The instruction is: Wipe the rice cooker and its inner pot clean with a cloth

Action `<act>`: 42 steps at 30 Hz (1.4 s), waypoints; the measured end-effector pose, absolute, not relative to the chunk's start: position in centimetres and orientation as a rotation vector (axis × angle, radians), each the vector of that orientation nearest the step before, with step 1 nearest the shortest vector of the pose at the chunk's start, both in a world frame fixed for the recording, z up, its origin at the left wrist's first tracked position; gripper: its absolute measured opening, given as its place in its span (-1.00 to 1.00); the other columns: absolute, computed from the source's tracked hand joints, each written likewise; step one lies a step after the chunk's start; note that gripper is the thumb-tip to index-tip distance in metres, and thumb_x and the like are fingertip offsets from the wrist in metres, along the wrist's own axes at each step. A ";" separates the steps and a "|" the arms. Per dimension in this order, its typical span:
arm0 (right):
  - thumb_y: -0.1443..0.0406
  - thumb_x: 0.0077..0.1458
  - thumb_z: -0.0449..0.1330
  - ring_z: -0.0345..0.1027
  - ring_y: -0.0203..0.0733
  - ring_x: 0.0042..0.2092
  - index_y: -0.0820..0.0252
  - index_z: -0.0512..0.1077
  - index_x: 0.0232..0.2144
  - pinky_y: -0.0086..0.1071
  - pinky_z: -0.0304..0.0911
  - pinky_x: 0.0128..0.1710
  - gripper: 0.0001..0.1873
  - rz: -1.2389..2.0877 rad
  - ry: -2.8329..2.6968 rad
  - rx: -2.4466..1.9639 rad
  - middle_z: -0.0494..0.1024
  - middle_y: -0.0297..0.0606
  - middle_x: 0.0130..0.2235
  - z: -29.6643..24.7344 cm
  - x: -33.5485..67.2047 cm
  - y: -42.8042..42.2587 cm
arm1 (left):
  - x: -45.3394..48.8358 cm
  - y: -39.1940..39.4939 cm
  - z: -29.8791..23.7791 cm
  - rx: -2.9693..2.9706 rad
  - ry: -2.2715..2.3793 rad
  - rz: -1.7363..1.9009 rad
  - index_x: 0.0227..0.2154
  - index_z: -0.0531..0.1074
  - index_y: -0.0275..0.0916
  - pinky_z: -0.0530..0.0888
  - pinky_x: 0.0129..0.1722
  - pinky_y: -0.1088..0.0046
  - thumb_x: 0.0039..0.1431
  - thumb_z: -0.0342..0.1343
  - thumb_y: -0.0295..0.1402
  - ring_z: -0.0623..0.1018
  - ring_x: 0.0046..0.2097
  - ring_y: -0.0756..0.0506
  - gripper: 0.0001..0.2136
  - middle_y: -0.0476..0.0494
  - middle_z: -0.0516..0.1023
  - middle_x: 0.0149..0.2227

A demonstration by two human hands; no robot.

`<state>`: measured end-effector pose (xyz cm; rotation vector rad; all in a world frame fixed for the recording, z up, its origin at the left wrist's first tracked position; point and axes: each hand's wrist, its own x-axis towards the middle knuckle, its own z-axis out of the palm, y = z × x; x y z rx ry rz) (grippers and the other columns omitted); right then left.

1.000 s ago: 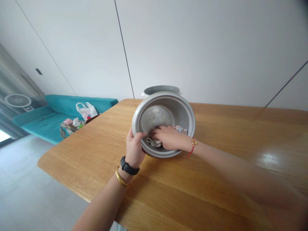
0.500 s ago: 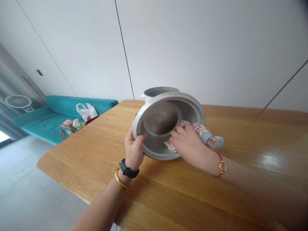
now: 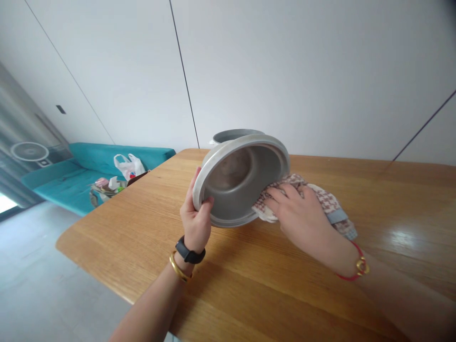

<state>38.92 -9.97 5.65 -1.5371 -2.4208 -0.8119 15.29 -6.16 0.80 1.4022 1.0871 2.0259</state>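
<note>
A round aluminium pot [image 3: 239, 183] is tilted up on its edge, its dull grey inside facing me. My left hand [image 3: 195, 211] grips its rim at the left side. My right hand [image 3: 295, 211] presses a checked pink-and-white cloth [image 3: 331, 209] against the pot's lower right outside. The cloth is bunched under the fingers and trails toward my wrist. Behind the pot, a grey pot-like vessel with a white rim [image 3: 235, 136] stands at the table's far edge, partly hidden.
The pot is held over a light oak table [image 3: 221, 285] with a rounded corner. Beyond its left edge stand a teal sofa [image 3: 60, 190], a white plastic bag [image 3: 128, 166] and a heap of mixed items [image 3: 107, 186]. White wall panels rise behind.
The pot has tilted further up toward me. My right hand has slid right and down with the cloth, from inside the pot to its outer side. The cloth now shows more.
</note>
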 end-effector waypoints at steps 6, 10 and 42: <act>0.53 0.09 0.08 0.34 0.09 0.09 0.11 0.52 0.05 -0.08 0.24 -0.03 -0.48 -0.506 -2.140 -1.504 0.53 -0.16 0.13 6.8 43.1 -7.4 | 14.7 -5.2 1.9 1.110 1.048 2.143 -0.21 0.58 -0.17 0.49 -0.04 0.33 -0.03 0.31 -0.36 0.55 -0.14 -0.16 -0.74 -0.02 0.60 -0.29; 0.34 0.09 0.22 0.44 0.01 0.01 0.11 0.52 -0.02 -0.09 0.35 0.02 -0.63 0.139 -1.635 -1.259 0.58 -0.16 0.00 6.7 44.8 -4.8 | 14.9 -5.1 3.4 0.799 0.916 2.065 -0.16 0.56 -0.10 0.49 -0.17 0.44 -0.10 0.27 -0.43 0.55 -0.21 -0.08 -0.64 0.04 0.60 -0.29; 0.24 -0.08 0.40 0.49 -0.13 0.05 -0.03 0.37 -0.11 -0.06 0.34 0.22 -0.54 0.758 -0.953 -0.929 0.61 -0.39 -0.22 1.6 36.0 -7.9 | 16.9 -5.4 2.4 0.673 0.790 1.802 0.01 0.49 -0.12 0.54 0.00 0.32 0.02 0.33 -0.33 0.61 -0.02 -0.17 -0.57 -0.08 0.66 -0.07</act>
